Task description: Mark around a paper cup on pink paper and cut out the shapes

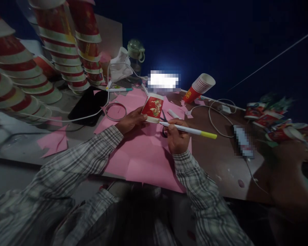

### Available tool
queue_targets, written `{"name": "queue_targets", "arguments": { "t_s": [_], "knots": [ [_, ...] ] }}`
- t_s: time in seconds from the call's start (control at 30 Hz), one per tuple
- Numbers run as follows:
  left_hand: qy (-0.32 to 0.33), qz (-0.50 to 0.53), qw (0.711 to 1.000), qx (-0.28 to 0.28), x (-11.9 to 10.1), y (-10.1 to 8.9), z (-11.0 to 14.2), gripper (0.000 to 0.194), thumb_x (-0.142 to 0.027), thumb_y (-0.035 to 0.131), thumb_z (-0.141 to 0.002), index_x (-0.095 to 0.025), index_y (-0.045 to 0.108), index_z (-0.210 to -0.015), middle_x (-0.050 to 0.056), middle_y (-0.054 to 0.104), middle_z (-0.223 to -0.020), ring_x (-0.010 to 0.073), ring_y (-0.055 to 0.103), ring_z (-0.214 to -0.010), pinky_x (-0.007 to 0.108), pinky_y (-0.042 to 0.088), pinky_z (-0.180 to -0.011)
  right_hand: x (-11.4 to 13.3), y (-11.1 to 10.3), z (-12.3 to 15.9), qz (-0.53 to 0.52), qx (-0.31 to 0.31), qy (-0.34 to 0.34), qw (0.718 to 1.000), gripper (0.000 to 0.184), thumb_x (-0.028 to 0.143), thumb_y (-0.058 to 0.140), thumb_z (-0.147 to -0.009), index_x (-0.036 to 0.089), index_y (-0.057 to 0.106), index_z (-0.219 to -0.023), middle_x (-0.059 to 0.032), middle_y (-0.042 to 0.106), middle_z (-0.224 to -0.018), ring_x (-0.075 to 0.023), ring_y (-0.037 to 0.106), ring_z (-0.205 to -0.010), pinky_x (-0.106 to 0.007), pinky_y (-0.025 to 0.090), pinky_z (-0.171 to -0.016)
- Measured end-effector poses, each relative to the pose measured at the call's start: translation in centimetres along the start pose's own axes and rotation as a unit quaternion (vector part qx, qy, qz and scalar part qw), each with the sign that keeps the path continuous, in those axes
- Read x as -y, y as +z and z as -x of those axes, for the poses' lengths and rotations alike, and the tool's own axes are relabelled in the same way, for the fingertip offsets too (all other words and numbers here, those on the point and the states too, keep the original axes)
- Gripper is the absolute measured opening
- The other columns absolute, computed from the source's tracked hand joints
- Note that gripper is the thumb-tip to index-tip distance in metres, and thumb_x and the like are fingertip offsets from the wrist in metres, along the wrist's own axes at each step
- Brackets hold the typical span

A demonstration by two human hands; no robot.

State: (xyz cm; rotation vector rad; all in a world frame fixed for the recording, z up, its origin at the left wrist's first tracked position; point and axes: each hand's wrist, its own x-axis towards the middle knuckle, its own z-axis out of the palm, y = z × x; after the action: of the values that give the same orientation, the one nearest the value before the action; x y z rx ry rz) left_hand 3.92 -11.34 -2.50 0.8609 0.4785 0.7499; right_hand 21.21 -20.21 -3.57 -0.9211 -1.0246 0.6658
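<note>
Against a dark blue background (207,41), the brown tabletop (215,167) carries a spread of pink paper (149,153), and over that paper we have the red-and-white cup (154,106). It is tilted, with our left hand (130,122) closed on its side. Our right hand (178,138) pinches the white marker (190,130), yellow end outward, its tip at the cup's lower edge; whether they touch, we cannot tell.

We judge the cup light and easily squeezed, so too firm a left-hand grip could dent its wall, while a loose one could let it turn. If the tip is uncovered—we cannot be sure—a slip might streak the printed side or the paper. The scissors (164,119) lie close behind our right fingers, where a careless dip could catch them. Farther off, a leaning cup stack (196,89) might topple if an elbow or sleeve knocked it.
</note>
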Motion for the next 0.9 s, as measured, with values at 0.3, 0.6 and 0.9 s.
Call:
{"name": "queue_targets", "arguments": {
  "t_s": [0.3, 0.6, 0.9],
  "knots": [
    [0.018, -0.015, 1.000, 0.017, 0.41, -0.30, -0.31, 0.047, -0.035, 0.084, -0.074, -0.020, 0.068, -0.115, 0.006, 0.074, -0.112, 0.0177, 0.069, -0.102, 0.030, 0.053, -0.090, -0.23, 0.04, -0.17, 0.053, 0.020, -0.075, 0.996, 0.012, 0.038, 0.074, -0.091, 0.025, 0.073, -0.091, 0.0019, 0.066, -0.080, -0.0099, 0.062, -0.065, -0.025, 0.052, -0.060],
    [-0.002, -0.002, 1.000, 0.000, 0.46, -0.29, -0.26, 0.055, -0.031, 0.084, -0.072, -0.022, 0.066, -0.123, 0.006, 0.072, -0.122, 0.0200, 0.068, -0.110, 0.035, 0.052, -0.101, -0.12, 0.17, -0.17, 0.013, -0.064, 0.031, 0.997, 0.029, 0.051, 0.075, -0.086, 0.024, 0.068, -0.091, 0.0049, 0.063, -0.065, -0.0093, 0.058, -0.055, -0.022, 0.047, -0.049],
    [0.004, 0.022, 1.000, 0.003, 0.36, -0.06, -0.10, 0.047, -0.027, 0.081, -0.075, -0.018, 0.068, -0.118, 0.006, 0.074, -0.116, 0.0181, 0.069, -0.105, 0.033, 0.053, -0.099, -0.04, 0.35, -0.07, 0.025, -0.018, 0.017, 0.999, 0.029, 0.049, 0.078, -0.084, 0.023, 0.066, -0.086, 0.0060, 0.061, -0.066, -0.0059, 0.050, -0.050, -0.019, 0.042, -0.045]
  ]
}}
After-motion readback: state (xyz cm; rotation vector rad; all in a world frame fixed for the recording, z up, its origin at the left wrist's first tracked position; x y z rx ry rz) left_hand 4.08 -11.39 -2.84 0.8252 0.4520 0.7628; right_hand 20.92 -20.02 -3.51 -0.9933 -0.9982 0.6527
